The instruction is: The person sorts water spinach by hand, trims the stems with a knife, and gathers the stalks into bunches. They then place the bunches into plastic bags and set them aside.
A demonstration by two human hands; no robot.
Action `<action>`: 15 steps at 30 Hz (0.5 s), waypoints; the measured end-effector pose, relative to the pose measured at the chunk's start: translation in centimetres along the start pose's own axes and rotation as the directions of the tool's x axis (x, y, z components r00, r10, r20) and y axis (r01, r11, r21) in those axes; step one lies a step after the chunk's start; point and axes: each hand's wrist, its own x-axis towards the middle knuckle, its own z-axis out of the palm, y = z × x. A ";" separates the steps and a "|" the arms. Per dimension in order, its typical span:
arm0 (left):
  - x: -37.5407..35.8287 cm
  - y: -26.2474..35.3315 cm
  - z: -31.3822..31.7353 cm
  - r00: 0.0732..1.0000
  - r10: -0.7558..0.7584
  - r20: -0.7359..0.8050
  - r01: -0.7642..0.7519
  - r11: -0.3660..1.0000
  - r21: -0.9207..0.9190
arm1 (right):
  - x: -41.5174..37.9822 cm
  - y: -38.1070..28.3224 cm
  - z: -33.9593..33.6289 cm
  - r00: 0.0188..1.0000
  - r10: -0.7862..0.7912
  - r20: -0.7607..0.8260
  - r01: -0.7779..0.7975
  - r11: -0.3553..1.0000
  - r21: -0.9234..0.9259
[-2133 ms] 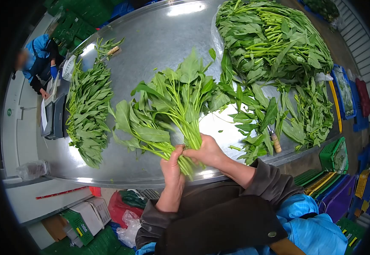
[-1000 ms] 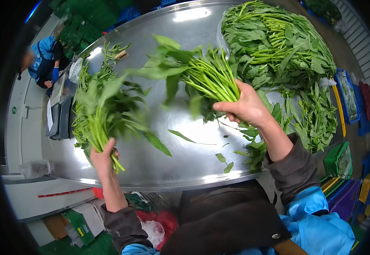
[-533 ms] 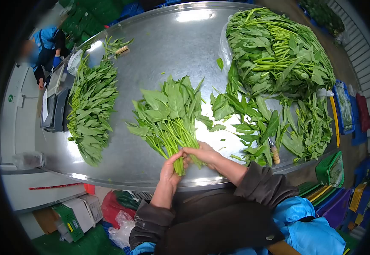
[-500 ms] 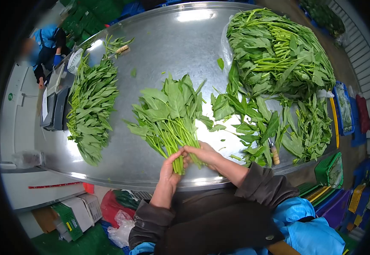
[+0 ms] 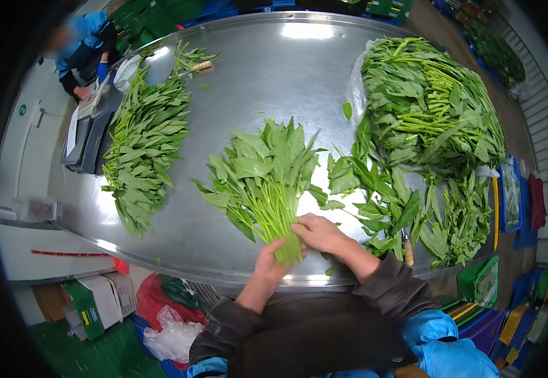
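Observation:
A bunch of leafy green stems, like water spinach (image 5: 264, 170), lies over the steel table with its leaves pointing away from me. My left hand (image 5: 271, 261) is wrapped round the cut stem ends from the left. On the right side of the same stems, my right hand (image 5: 320, 234) closes with its thumb across them; its other fingers are partly hidden. Loose leaves (image 5: 374, 189) are scattered right of the bunch. Among them lies a knife with a wooden handle (image 5: 407, 249). A large heap of the same greens (image 5: 434, 101) sits beyond, on clear plastic.
A long row of greens (image 5: 144, 148) lies at the table's left, near another wooden-handled knife (image 5: 201, 66). A dark scale-like device (image 5: 88, 142) stands at the left edge, where another person in blue (image 5: 88, 50) works. Green crates (image 5: 478, 280) stand at lower right.
My hands have closed further round the stems, and the bunch is more tightly gathered. The view has shifted slightly. The other person's hand has moved over the device.

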 end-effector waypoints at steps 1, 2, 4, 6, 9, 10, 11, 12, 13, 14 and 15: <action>0.0 0.1 -0.2 1.000 0.013 -0.003 -0.013 1.000 -0.005 | 0.1 0.0 -0.4 0.995 0.069 0.069 -0.067 0.997 -0.023; 0.1 -0.1 -0.2 0.999 0.006 -0.045 -0.006 1.000 -0.012 | 0.1 0.4 -0.2 1.000 0.000 0.016 0.000 1.000 -0.026; -0.1 0.0 1.6 0.991 -0.009 -0.131 0.008 1.000 -0.006 | -0.2 0.1 0.3 0.998 0.019 -0.063 -0.015 0.998 0.061; 0.1 0.3 1.7 0.994 0.007 -0.112 -0.003 0.999 0.034 | -0.6 0.6 1.2 0.988 0.051 -0.146 -0.028 0.988 0.151; -1.1 1.7 3.0 0.997 0.050 -0.058 -0.046 0.997 0.065 | -1.1 2.2 3.1 0.924 0.256 -0.283 -0.008 0.754 0.657; -1.9 2.6 3.9 0.997 0.077 -0.021 -0.076 0.995 0.057 | -1.5 2.0 3.5 0.925 0.114 -0.363 0.049 0.910 0.411; -3.0 3.8 4.7 0.994 0.108 -0.001 -0.108 0.993 0.039 | -1.8 1.9 3.8 0.916 -0.042 -0.399 0.103 0.986 0.132; -4.1 5.2 5.5 0.990 0.138 0.017 -0.138 0.990 0.023 | -1.3 1.4 4.9 0.887 -0.269 -0.374 0.271 0.961 -0.049; -4.9 6.5 6.5 0.968 0.223 0.116 -0.229 0.973 0.039 | -0.5 -0.6 5.4 0.883 -0.411 -0.226 0.401 0.912 -0.091; -5.8 7.7 7.4 0.929 0.300 0.216 -0.318 0.947 0.052 | 2.4 2.4 10.5 0.940 -0.337 -0.055 0.333 0.868 0.368; -7.0 9.2 8.6 0.891 0.434 0.137 -0.446 0.892 0.074 | 3.7 -0.8 12.3 0.881 -0.473 0.001 0.470 0.876 0.106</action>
